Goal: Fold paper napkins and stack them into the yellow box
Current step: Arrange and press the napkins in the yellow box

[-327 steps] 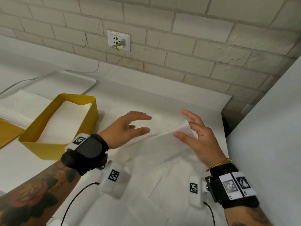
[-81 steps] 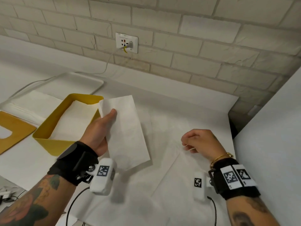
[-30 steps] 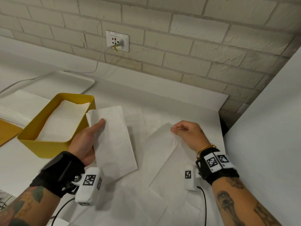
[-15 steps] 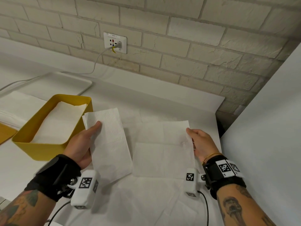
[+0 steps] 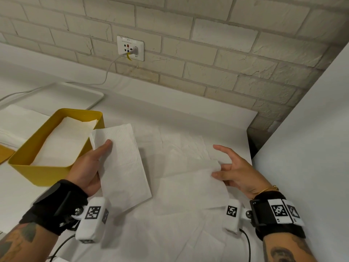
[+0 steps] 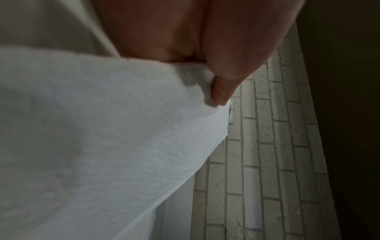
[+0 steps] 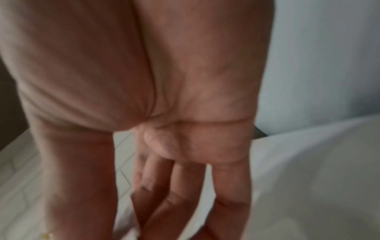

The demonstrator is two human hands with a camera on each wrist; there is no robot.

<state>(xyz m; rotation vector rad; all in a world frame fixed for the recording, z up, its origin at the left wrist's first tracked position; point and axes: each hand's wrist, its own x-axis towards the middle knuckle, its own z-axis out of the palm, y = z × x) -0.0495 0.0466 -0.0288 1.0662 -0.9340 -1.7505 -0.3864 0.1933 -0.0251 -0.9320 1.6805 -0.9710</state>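
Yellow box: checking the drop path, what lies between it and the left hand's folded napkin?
Nothing: in the head view the folded napkin overlaps the yellow box rim.

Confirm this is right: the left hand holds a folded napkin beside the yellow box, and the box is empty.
Not quite. The left hand does hold the folded napkin beside the yellow box, but the head view shows napkins already lying inside the box.

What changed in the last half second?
The right hand has lifted the near right edge of the flat napkin and is folding it over. The left hand still holds the folded napkin beside the yellow box, unmoved.
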